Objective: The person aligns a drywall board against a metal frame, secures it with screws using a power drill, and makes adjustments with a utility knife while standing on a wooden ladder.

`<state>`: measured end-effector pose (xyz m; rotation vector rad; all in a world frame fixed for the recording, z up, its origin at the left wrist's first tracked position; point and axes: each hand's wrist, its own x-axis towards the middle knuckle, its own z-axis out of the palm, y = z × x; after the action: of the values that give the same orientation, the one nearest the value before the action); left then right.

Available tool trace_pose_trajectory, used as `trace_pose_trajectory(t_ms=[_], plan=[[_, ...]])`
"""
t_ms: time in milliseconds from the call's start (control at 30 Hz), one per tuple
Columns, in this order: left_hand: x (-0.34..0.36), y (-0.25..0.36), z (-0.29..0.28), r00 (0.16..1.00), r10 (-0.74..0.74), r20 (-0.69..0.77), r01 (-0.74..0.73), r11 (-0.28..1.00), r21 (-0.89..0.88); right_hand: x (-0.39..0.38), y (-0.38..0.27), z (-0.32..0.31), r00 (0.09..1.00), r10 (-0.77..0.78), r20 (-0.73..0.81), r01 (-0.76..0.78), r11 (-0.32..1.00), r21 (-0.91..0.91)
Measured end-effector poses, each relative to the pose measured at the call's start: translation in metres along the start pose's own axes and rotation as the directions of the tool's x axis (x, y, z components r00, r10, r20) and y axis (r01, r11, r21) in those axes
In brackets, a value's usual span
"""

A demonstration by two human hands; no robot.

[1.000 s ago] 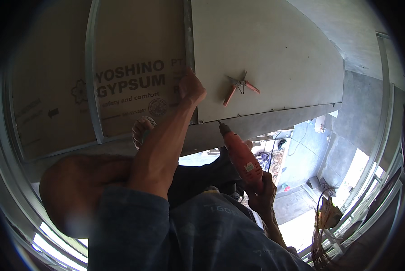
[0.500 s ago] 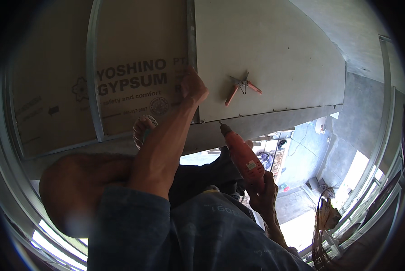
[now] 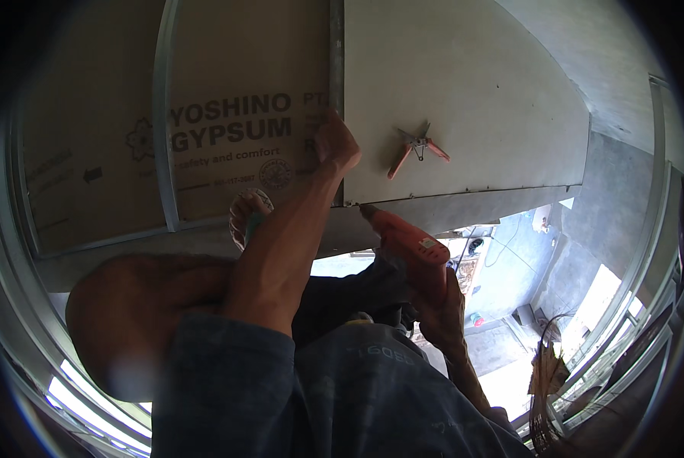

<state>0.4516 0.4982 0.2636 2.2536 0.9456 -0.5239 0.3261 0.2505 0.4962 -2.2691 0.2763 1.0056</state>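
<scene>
My right hand [image 3: 441,313] is wrapped round the grip of a red power drill [image 3: 410,240]. The drill's tip meets the lower edge of a pale board [image 3: 464,84], close to its near left corner. Beside that corner, my left hand [image 3: 337,145] is closed on the edge of a grey metal stud [image 3: 336,53]; its fingertips are partly hidden. On the pale board lies a pair of red-handled snips [image 3: 418,146], jaws and handles spread.
Left of the stud is brown gypsum board [image 3: 235,69] crossed by another metal stud [image 3: 161,114]. A bent bare knee [image 3: 128,320] is at lower left, near a pale patterned object [image 3: 246,214]. Beyond the board's edge, a lower floor [image 3: 510,252] shows far below.
The drill has tilted and its tip has shifted left along the board's edge, toward the corner. My left hand stays on the stud. The whole view has shifted slightly.
</scene>
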Motion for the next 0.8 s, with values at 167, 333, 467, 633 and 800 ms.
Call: trace_pose_trajectory(t_ms=[167,333,467,633,800], plan=[[-0.003,0.003,-0.006,0.999,-0.019,0.033,0.02,0.999,-0.033,0.007,0.006,-0.002,0.997,0.051,0.064,-0.055,0.996,0.074],[-0.002,0.003,-0.007,0.999,-0.009,0.037,0.009,1.0,-0.02,0.01,0.001,0.002,0.996,-0.073,0.049,0.071,0.996,0.052],[0.001,-0.001,0.001,1.0,-0.014,-0.02,0.014,1.0,-0.015,0.01,0.0,0.003,0.998,-0.052,0.039,0.051,0.998,0.035],[-0.002,0.002,-0.002,1.0,-0.004,-0.013,0.004,1.0,0.003,0.011,-0.002,0.002,0.999,0.009,0.048,-0.011,0.999,0.035],[0.005,-0.004,0.001,0.998,0.001,0.065,0.0,1.0,-0.008,0.013,-0.001,0.003,0.994,0.075,0.08,-0.079,0.996,0.045]])
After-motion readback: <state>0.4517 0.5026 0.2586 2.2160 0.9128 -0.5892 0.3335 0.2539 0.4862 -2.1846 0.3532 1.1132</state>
